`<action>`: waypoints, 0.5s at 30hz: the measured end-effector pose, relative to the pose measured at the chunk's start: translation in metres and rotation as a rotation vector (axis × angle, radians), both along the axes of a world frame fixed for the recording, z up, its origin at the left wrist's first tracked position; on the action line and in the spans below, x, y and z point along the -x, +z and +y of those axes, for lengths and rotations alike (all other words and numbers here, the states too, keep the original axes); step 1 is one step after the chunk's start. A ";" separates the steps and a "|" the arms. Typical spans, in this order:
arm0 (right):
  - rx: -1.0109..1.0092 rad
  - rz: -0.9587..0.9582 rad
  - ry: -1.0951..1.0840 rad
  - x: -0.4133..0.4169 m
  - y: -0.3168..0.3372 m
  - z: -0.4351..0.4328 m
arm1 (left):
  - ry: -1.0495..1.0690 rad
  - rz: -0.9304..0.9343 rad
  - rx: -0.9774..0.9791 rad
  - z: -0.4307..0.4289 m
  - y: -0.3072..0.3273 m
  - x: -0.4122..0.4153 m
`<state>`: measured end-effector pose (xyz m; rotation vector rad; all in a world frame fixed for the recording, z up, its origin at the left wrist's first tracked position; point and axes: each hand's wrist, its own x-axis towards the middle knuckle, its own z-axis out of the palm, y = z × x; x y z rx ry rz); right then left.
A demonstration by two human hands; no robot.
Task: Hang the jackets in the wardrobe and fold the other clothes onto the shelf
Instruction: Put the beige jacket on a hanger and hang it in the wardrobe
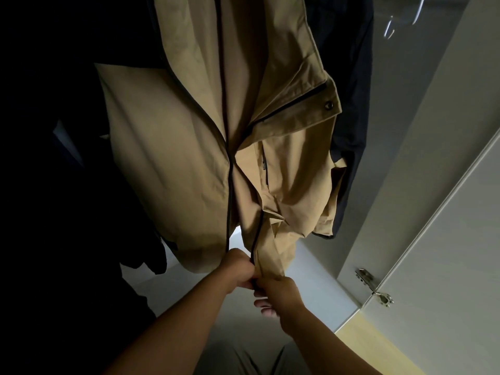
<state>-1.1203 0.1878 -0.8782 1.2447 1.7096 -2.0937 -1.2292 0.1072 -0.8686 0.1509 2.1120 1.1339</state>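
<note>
A tan jacket (189, 147) with a black zipper hangs in front of me inside the wardrobe, its front partly open. My left hand (238, 269) grips the bottom of the left zipper edge. My right hand (281, 293) pinches the bottom hem of the right front panel, which is pulled down taut. The two hands touch at the zipper's lower end. The hanger and rail are out of view above.
A dark navy garment (349, 125) hangs behind the tan jacket on the right. Dark clothes (67, 185) fill the left side. A white wardrobe floor (311, 288) lies below. The open door (446, 239) with a metal hinge (373, 288) stands at right.
</note>
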 end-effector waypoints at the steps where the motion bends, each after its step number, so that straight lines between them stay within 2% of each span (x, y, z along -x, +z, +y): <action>1: -0.040 -0.014 0.035 0.003 0.002 0.000 | 0.028 -0.010 -0.015 0.000 -0.001 0.000; 4: -0.308 -0.065 0.170 0.006 0.001 -0.001 | 0.090 -0.043 -0.084 0.001 -0.006 0.001; 7: -0.577 -0.009 0.252 0.004 -0.006 0.000 | 0.133 -0.074 -0.126 0.001 -0.009 0.002; 13: -0.838 0.027 0.370 0.003 -0.008 0.000 | 0.149 -0.160 -0.186 0.001 -0.013 0.006; 15: -0.845 0.011 0.325 0.003 -0.010 0.000 | 0.159 -0.164 -0.203 0.002 -0.013 0.006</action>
